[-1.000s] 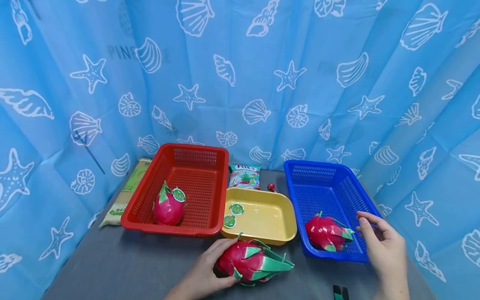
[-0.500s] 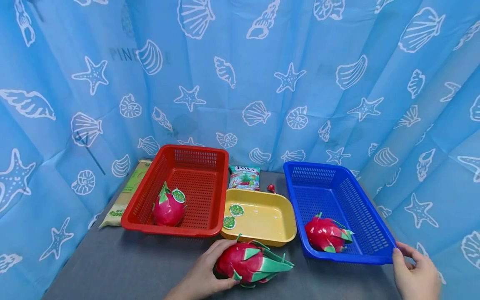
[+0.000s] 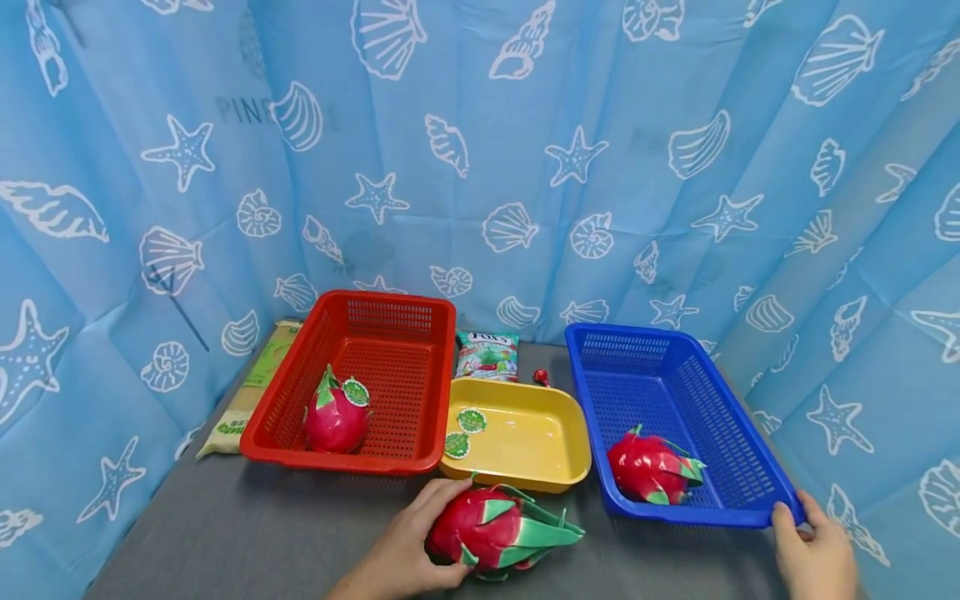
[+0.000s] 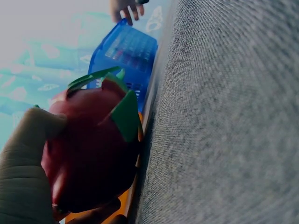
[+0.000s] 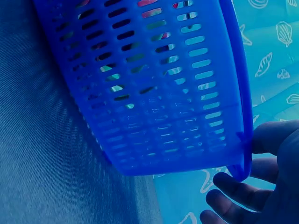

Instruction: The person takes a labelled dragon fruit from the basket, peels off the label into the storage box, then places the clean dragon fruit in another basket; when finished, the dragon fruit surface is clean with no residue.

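Note:
In the head view, my left hand point(image 3: 411, 542) grips a red dragon fruit point(image 3: 476, 527) with green leaf tips, low over the grey table in front of the yellow tray. The left wrist view shows the thumb pressed on one side of this dragon fruit point(image 4: 93, 140), fingers partly hidden beneath. On the right, my right hand point(image 3: 817, 546) pinches the near right corner of a blue basket point(image 3: 708, 408) between thumb and fingers, seen closely at the basket rim point(image 5: 245, 116) in the right wrist view. Another dragon fruit point(image 3: 651, 468) lies inside the blue basket.
A red basket point(image 3: 438, 392) at left holds a pinker dragon fruit point(image 3: 337, 421) with a round sticker. Between the baskets sits the yellow tray point(image 3: 536, 437), with two stickers. Behind it are a candy bag point(image 3: 487, 357) and a small red item point(image 3: 541, 377). A long packet point(image 3: 251, 400) lies far left.
My right hand has moved right from above the blue basket to its near right corner and taken hold of the rim there. The left hand stays on its dragon fruit.

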The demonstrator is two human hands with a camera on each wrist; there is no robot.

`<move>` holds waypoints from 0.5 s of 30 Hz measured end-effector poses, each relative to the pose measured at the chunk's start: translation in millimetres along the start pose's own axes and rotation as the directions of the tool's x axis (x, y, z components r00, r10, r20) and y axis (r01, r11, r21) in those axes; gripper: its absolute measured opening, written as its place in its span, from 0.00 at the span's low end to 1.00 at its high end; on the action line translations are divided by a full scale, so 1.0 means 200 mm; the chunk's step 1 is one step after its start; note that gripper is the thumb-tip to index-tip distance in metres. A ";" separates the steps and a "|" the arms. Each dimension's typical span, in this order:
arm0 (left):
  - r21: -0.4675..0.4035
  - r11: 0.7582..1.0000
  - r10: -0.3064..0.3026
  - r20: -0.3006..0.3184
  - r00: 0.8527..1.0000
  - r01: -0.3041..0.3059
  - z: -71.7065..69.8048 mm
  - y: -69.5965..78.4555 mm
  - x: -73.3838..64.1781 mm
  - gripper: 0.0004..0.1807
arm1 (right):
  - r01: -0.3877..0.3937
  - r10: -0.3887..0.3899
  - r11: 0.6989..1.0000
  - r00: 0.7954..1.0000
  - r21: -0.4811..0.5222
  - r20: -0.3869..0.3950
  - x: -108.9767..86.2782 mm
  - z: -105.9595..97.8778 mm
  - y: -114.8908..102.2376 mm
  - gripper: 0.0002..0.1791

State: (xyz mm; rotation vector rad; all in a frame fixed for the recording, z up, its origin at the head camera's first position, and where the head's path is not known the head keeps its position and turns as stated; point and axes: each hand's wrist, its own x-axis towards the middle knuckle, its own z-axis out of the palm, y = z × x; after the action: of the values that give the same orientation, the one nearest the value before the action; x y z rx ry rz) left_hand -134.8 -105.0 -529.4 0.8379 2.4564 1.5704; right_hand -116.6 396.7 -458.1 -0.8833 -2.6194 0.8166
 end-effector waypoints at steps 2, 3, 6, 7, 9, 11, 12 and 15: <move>-0.025 0.999 -0.023 0.025 0.999 0.023 0.00 -0.01 0.00 0.52 | -0.021 0.020 1.000 1.000 0.017 0.023 0.00 0.00 0.00 0.34; -0.047 0.998 -0.041 0.044 0.998 0.043 0.00 -0.01 0.00 0.53 | -0.031 0.030 0.999 0.999 0.027 0.032 0.00 0.00 0.00 0.35; -0.100 0.990 -0.093 0.105 0.990 0.104 0.00 -0.02 0.00 0.56 | -0.051 0.049 0.998 0.998 0.042 0.043 -0.01 -0.01 0.00 0.36; -0.113 0.987 -0.103 0.122 0.987 0.117 0.00 -0.02 0.00 0.57 | -0.052 0.050 0.998 0.998 0.043 0.041 -0.01 -0.01 0.00 0.36; -0.115 0.986 -0.104 0.150 0.983 0.122 -0.01 -0.03 0.00 0.58 | -0.045 0.043 0.998 0.999 0.047 0.031 -0.02 0.00 0.00 0.36; -0.117 0.983 -0.117 0.177 0.977 0.139 -0.01 -0.03 0.00 0.58 | -0.040 0.039 0.998 0.999 0.055 0.024 -0.02 0.00 0.00 0.35; -0.121 0.981 -0.128 0.190 0.973 0.153 -0.01 -0.02 0.00 0.58 | -0.039 0.038 0.997 0.999 0.059 0.018 -0.03 0.00 -0.01 0.35; -0.140 0.965 -0.187 0.223 0.957 0.221 -0.01 -0.01 0.00 0.58 | -0.045 0.043 0.997 0.999 0.070 0.019 -0.03 0.00 -0.01 0.35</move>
State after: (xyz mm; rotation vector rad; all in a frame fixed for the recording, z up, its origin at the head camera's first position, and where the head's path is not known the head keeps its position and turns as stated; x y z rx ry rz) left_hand -137.0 -107.6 -530.2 0.6601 2.1577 1.5023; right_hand -113.2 391.3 -457.6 -0.9215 -2.5776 0.9262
